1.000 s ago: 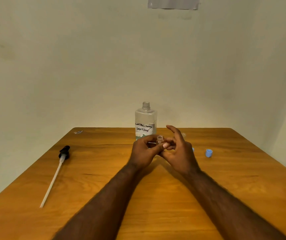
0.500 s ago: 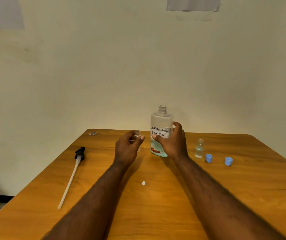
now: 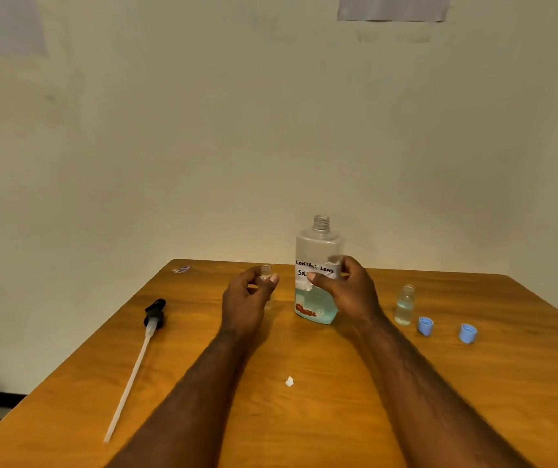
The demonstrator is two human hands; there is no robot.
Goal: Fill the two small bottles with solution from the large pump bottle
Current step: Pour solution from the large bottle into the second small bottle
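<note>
The large clear bottle [image 3: 318,251] stands upright mid-table with its neck uncapped, a handwritten label and pale blue liquid in its lower part. My right hand [image 3: 345,292] is wrapped around its right side. My left hand [image 3: 247,298] holds a small clear bottle [image 3: 265,272] upright just left of it, open neck showing above my fingers. A second small bottle [image 3: 405,305], holding clear liquid, stands uncapped to the right. The black pump head with its long white tube [image 3: 142,346] lies on the table at the left.
Two blue caps [image 3: 425,325] [image 3: 468,333] lie right of the second small bottle. A small white scrap [image 3: 289,382] lies between my forearms. A bit of wrapper [image 3: 181,269] sits at the far left corner of the wooden table [image 3: 507,383]. A wall stands close behind.
My hands have parted: a second ago both worked on the small bottle together. Now the left holds it alone and the right has gripped the large bottle. A white scrap now lies on the table.
</note>
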